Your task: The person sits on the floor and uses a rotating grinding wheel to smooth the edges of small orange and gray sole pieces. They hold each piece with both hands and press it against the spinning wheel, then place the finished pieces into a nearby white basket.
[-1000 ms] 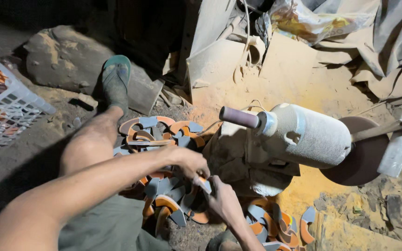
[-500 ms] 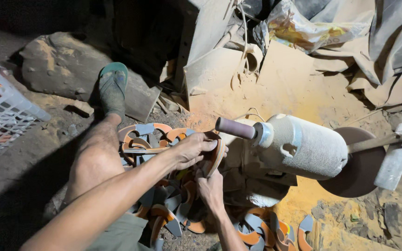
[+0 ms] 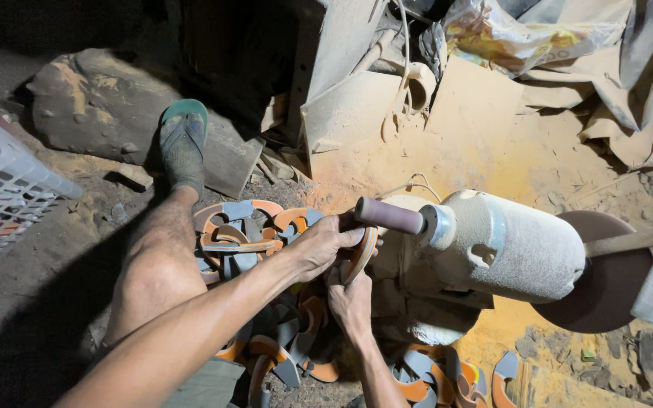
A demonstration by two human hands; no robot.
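- Orange curved piece (image 3: pixel 362 255) pressed up under sanding drum (image 3: pixel 388 215), centre of scene.
- Left hand (image 3: pixel 325 245) reaching in from left, fingers clamped on piece.
- Right hand (image 3: pixel 351 301) gripping it from below, wrist bent upward.
- Pile of similar pieces (image 3: pixel 247 234) just left, on floor.

Matt, dust-caked metal on the grinder motor (image 3: pixel 512 253); rough abrasive sleeve on the drum (image 3: pixel 388 215). Smooth orange-and-grey rubbery curved pieces (image 3: pixel 239 234). White plastic lattice basket (image 3: pixel 9 189) at left. Worn rubber sandal (image 3: pixel 183 143). Powdery, gritty floor (image 3: pixel 485 143).
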